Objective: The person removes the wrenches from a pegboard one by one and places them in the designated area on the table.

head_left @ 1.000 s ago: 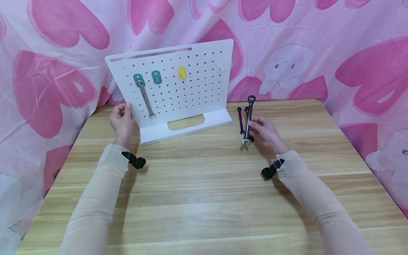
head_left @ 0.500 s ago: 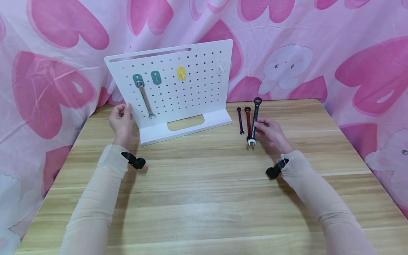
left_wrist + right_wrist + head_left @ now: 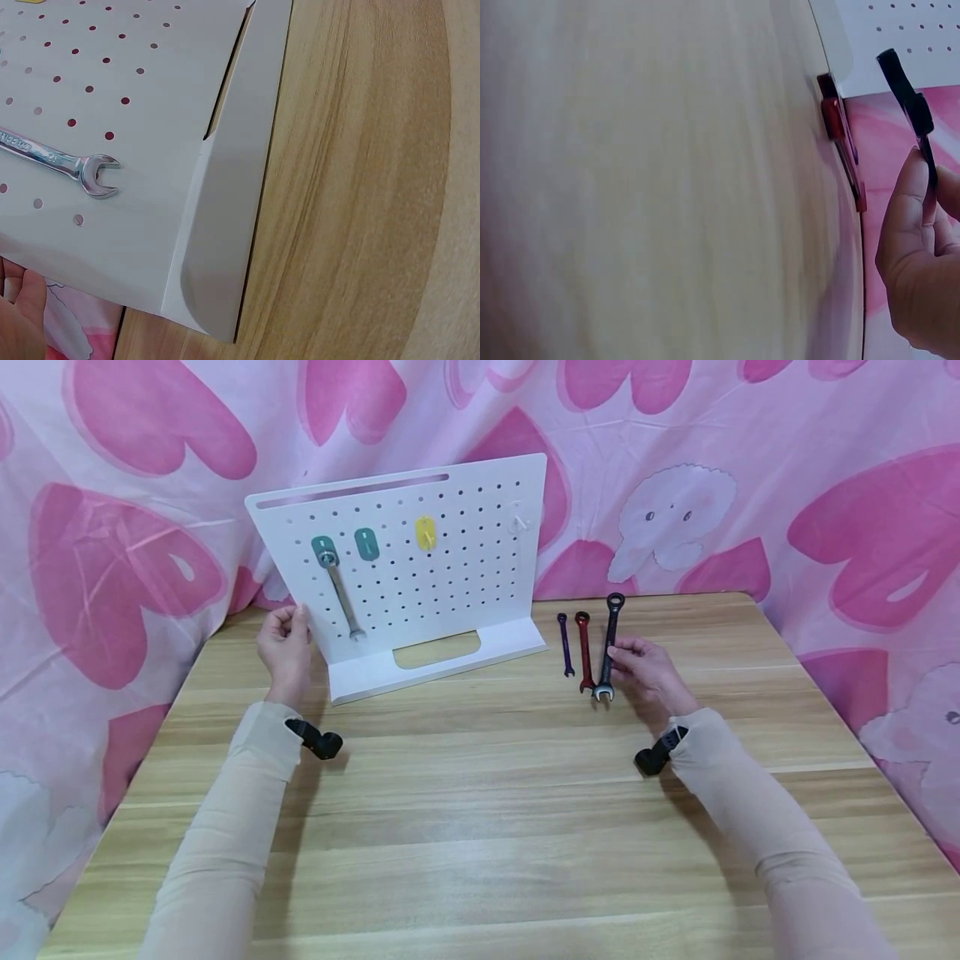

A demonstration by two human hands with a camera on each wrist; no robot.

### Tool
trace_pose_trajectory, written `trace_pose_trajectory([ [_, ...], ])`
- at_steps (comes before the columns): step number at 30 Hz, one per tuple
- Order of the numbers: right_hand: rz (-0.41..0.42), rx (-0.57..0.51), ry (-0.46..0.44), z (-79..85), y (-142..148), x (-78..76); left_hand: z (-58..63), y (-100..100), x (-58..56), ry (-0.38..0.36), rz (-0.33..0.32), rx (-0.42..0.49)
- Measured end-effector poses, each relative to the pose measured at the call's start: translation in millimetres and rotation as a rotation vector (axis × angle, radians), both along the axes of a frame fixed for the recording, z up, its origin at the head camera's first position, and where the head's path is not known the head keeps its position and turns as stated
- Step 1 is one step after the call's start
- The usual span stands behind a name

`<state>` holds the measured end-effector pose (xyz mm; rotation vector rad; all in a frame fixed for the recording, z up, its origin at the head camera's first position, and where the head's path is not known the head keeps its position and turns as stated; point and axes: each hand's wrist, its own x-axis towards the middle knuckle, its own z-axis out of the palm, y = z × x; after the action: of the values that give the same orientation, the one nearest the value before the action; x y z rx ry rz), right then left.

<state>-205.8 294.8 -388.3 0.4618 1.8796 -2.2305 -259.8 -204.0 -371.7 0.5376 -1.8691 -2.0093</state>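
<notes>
My left hand (image 3: pixel 285 645) holds the left edge of a white pegboard (image 3: pixel 465 585), thumb at the edge. In the left wrist view only part of that hand (image 3: pixel 19 307) shows. A silver combination wrench (image 3: pixel 343 597) hangs by its ring end from a green hook plate (image 3: pixel 324 545). My right hand (image 3: pixel 647 672) pinches a dark combination wrench (image 3: pixel 611 639) by its shank, ring end up and open end down. The right wrist view shows that wrench (image 3: pixel 907 94) raised above the table. Left of it lie a red wrench (image 3: pixel 584 647) and a smaller purple wrench (image 3: pixel 566 645).
Another green hook plate (image 3: pixel 367 544), a yellow hook (image 3: pixel 426 533) and a clear hook (image 3: pixel 518 518) sit on the board. The wooden table (image 3: pixel 465 827) ends at the back against a pink patterned curtain (image 3: pixel 697 435).
My right hand has moved right with the dark wrench, away from the red and purple wrenches, so the red one shows more fully. The left hand and pegboard stay nearly still.
</notes>
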Motion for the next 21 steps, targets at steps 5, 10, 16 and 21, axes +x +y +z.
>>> trace_pose_trajectory([
  [5,0.031,0.007,-0.011,1.5,4.9,0.4,0.0,-0.3,-0.3,-0.005,0.005,0.001],
  [10,0.036,0.038,-0.031,3.7,6.9,-0.8,-0.2,-0.1,-1.2,-0.006,0.016,-0.014],
  [16,0.039,0.113,-0.069,6.1,8.3,-3.1,-0.1,0.1,-1.1,-0.005,0.011,-0.013],
  [21,0.065,0.174,-0.086,5.9,10.2,-6.7,-0.3,-0.3,-0.8,-0.003,0.01,-0.012],
])
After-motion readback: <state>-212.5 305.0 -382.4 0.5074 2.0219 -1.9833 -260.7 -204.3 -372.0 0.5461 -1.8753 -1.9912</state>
